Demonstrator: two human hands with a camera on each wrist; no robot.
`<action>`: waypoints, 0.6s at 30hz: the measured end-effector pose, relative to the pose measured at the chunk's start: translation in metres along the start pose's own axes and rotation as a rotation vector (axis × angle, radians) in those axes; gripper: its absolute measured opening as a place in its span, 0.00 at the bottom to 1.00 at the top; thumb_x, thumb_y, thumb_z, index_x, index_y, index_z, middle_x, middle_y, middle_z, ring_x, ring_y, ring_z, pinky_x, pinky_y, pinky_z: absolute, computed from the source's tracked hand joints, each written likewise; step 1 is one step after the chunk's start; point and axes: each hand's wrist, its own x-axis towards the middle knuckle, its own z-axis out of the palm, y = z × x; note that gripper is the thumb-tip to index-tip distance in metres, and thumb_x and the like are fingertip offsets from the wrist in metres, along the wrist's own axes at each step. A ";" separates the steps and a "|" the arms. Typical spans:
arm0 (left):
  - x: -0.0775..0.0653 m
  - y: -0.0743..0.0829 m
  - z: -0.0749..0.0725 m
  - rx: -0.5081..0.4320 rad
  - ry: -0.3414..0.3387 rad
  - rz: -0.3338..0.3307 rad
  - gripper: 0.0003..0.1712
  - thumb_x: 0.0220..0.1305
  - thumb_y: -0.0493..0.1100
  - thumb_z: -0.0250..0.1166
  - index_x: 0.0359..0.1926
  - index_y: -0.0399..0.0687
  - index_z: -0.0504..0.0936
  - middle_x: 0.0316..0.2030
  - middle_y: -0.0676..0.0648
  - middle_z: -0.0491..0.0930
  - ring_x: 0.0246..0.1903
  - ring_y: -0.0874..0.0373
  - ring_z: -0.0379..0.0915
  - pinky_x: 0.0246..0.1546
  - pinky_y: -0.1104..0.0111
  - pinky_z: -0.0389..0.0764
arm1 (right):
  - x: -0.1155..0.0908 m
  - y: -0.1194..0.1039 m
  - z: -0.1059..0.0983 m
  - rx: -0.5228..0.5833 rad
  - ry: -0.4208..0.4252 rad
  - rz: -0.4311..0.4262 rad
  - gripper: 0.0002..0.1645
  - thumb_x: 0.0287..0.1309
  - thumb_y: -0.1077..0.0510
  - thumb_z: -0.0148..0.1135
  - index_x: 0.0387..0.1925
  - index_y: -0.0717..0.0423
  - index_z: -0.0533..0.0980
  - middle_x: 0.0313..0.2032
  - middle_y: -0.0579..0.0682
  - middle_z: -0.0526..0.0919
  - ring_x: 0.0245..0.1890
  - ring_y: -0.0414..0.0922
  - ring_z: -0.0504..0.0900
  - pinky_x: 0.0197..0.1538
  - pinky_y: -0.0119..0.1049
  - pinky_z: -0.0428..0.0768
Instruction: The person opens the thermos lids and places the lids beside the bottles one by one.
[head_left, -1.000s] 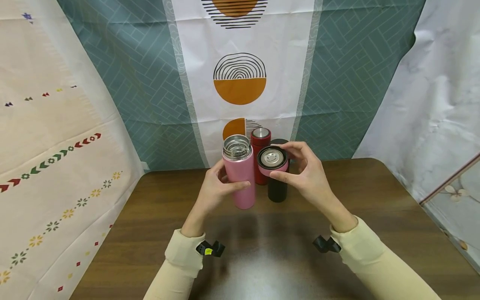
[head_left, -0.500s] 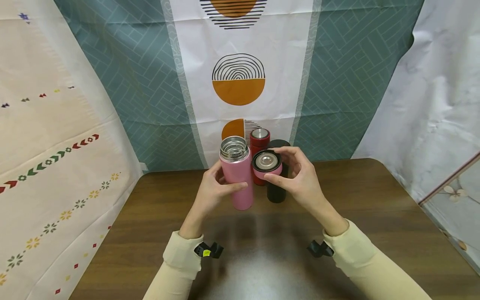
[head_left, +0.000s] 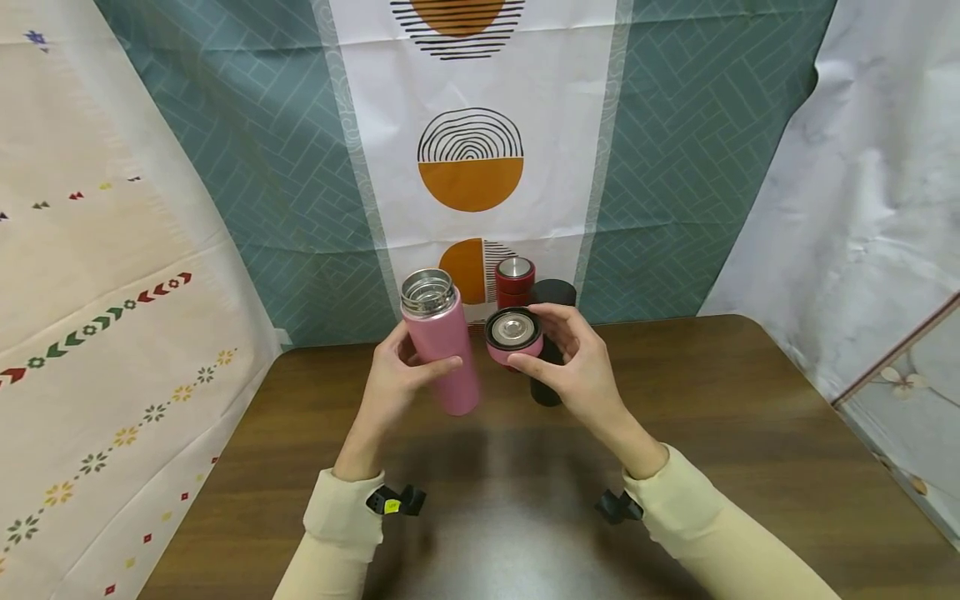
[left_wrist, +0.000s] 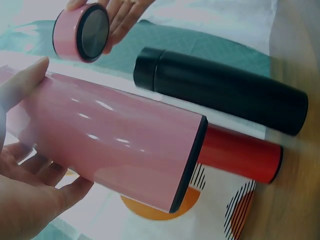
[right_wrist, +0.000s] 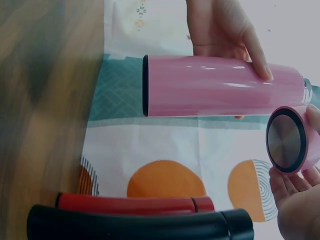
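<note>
My left hand (head_left: 396,379) grips a pink vacuum flask (head_left: 444,350) around its body, with the thumb across the front. The flask is uncapped, its bare steel neck tilted a little to the left, and its base is lifted off the table in the left wrist view. Between thumb and fingers my right hand (head_left: 573,358) holds the flask's pink lid (head_left: 513,331), turned with its steel and black inner side up. The lid is apart from the flask, to the right of its body. In the right wrist view the lid's flat outer face (right_wrist: 286,141) shows.
Behind the lid a red flask (head_left: 515,279) with a steel-topped cap stands on the wooden table (head_left: 510,500). Beside it, partly hidden by my right hand, is a black flask (head_left: 553,293). A patterned cloth (head_left: 300,208) hangs behind the table's back edge.
The pink flask and my left hand have moved left, and the flask leans more. My right hand has brought the lid left and slightly down, past the black flask to before the red one.
</note>
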 end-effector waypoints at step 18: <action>0.003 -0.019 -0.049 -0.056 0.304 -0.012 0.41 0.59 0.31 0.75 0.70 0.53 0.67 0.60 0.48 0.76 0.57 0.53 0.75 0.53 0.70 0.80 | 0.003 0.025 0.050 -0.036 -0.062 0.145 0.40 0.51 0.60 0.82 0.65 0.52 0.76 0.58 0.49 0.84 0.59 0.45 0.80 0.64 0.54 0.76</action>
